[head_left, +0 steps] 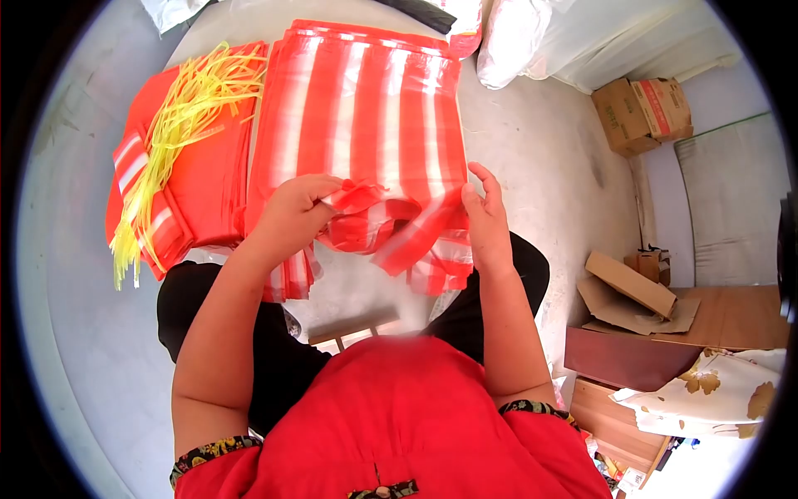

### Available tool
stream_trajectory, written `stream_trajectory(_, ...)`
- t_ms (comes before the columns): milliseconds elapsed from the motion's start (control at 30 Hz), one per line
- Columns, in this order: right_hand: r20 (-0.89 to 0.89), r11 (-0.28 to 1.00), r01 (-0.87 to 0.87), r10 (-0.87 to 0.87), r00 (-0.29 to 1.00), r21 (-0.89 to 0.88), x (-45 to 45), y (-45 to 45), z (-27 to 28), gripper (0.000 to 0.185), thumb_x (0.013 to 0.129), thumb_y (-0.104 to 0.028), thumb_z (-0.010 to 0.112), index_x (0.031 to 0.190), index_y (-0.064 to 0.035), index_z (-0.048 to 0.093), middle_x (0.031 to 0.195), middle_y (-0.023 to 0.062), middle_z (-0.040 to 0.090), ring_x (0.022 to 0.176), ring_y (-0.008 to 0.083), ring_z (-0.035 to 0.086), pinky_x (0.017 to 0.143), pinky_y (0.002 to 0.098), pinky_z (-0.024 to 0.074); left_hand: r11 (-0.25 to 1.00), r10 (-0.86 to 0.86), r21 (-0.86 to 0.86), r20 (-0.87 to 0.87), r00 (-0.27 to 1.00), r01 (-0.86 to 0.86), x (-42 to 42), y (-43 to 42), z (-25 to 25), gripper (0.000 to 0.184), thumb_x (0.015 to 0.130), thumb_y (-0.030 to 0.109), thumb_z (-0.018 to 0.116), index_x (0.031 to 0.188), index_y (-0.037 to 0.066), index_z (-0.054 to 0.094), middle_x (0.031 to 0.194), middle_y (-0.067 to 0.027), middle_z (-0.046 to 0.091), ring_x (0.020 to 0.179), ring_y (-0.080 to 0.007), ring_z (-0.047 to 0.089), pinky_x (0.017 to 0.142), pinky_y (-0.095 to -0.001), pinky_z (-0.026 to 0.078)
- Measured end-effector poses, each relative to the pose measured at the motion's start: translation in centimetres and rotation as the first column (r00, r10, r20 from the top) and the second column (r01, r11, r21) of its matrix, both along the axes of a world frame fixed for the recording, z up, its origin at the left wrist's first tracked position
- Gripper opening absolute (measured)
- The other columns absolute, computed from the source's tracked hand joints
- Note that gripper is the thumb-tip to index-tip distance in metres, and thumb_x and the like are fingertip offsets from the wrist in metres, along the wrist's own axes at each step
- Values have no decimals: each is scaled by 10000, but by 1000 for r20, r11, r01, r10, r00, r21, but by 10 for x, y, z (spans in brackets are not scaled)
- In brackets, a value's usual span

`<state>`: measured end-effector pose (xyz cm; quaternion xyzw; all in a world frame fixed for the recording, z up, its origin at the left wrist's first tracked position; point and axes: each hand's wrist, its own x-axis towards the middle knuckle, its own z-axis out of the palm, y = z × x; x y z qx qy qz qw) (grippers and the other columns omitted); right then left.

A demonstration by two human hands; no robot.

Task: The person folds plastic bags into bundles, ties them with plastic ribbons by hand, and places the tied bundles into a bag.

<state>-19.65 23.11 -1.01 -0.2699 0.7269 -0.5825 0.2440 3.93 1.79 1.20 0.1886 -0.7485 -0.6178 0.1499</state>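
Observation:
A stack of red-and-white striped plastic bags (374,108) lies in front of me, its near edge crumpled and folded over. My left hand (301,208) pinches the gathered near edge of the top striped bag, thumb and fingers closed on the plastic. At the right edge of the stack is my right hand (490,218), its thumb against the plastic and its index finger stretched out, apart from the thumb. Loose striped flaps hang between the two hands.
Left of the stack lies a pile of red plastic (212,179) with a bundle of yellow ribbon strips (179,125) across it. Cardboard boxes (640,116) stand at the far right. Flattened cardboard (636,295) rests on a wooden cabinet (731,316) nearer me. White plastic-wrapped bundles (511,41) lie behind.

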Motion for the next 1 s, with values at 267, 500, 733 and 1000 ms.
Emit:
stream_trajectory(267,250,1000,-9,8,968,5,38,17,37,700,1002,-106,616,1610,-42,276,1642,145,297,1232,210,610,1045,377,503,986,-72,-147,39,997,77,0,-6,1,196,915,-21,622,1082,-20,725,1015,-121,717,907,-237,702,803,-340,572)
stream_trajectory(500,352,993,-104,115,929,-49,48,68,30,776,921,18,647,1607,-99,304,1422,164,556,1189,217,650,971,355,536,696,-157,-710,-6,988,106,3,5,-1,302,695,-100,671,977,0,714,1218,-88,722,1024,-334,640,868,-425,561)
stream_trajectory(733,107,954,-276,288,952,-115,53,57,25,661,887,105,606,1512,-50,456,1623,77,350,1175,191,629,974,351,530,616,-167,-777,30,986,128,5,8,1,321,673,-74,701,974,33,727,1243,-64,712,986,-304,649,840,-418,568)
stream_trajectory(1000,196,923,-371,347,917,104,35,-20,48,423,941,43,504,1341,-23,626,1329,61,635,1083,126,632,962,296,515,496,-213,-863,-16,977,94,6,4,-6,333,686,14,741,1014,70,732,1195,-49,713,987,-271,665,822,-391,574)
